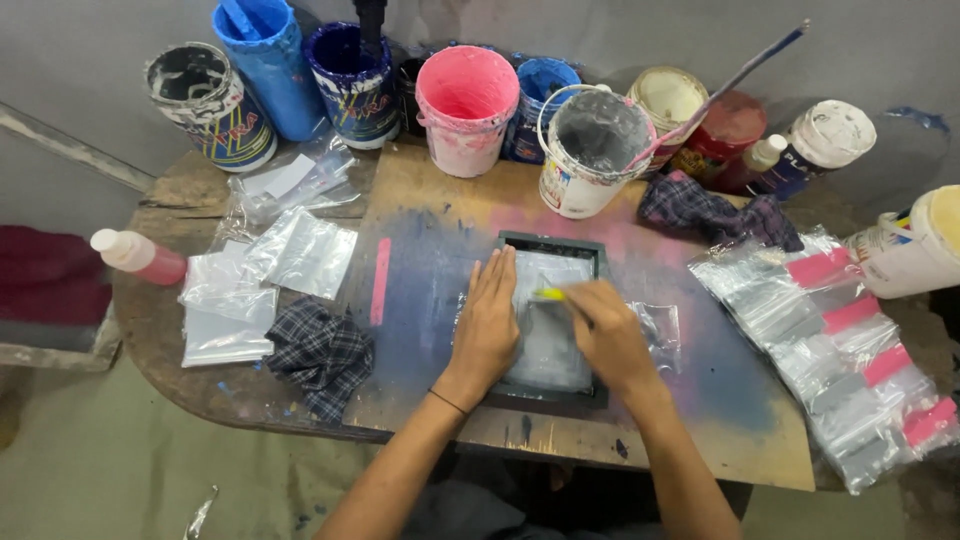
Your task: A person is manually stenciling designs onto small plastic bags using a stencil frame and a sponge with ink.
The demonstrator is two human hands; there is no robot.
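A small dark-framed printing screen (553,243) lies flat on a paint-stained board (430,240) in the middle of the table. My left hand (487,325) rests flat on the frame's left side, fingers together and pointing away from me. My right hand (607,335) is closed on a small yellow-edged squeegee (548,294) pressed on the screen's mesh. A clear plastic bag (661,323) pokes out from under the frame on the right.
Several paint buckets stand along the back: pink (466,108), blue (268,60), white (590,150) with a stick in it. Clear bags lie at the left (300,250) and with pink strips at the right (850,340). Checked rags (322,352) (715,212) and a pink bottle (140,256) lie nearby.
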